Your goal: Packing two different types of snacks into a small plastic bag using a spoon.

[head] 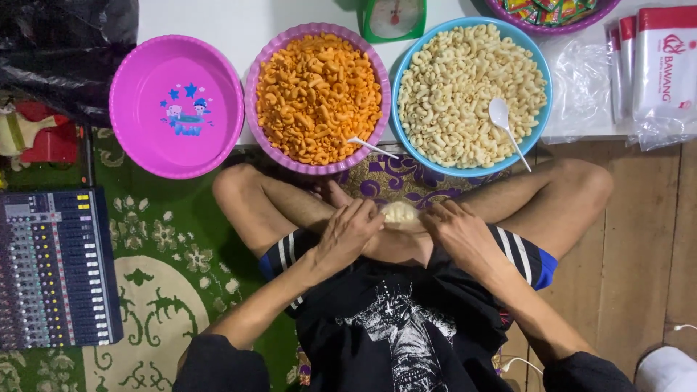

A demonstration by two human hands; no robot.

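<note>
I sit cross-legged, and both hands meet over my lap on a small clear bag of pale macaroni snacks [399, 213]. My left hand [348, 231] grips its left side with fingers curled. My right hand [459, 231] pinches its right side. In front of my knees stand a purple bowl of orange macaroni snacks [317, 93] with a white spoon [372, 147] at its near rim, and a blue bowl of pale macaroni snacks [470, 93] with a white spoon [506, 125] lying in it.
An empty pink basin [176, 105] sits at the left. A green kitchen scale [393, 18] stands behind the bowls. Clear plastic bags [581, 80] and red-and-white seasoning packets [661, 62] lie at the right. An audio mixer [54, 265] rests on the green carpet.
</note>
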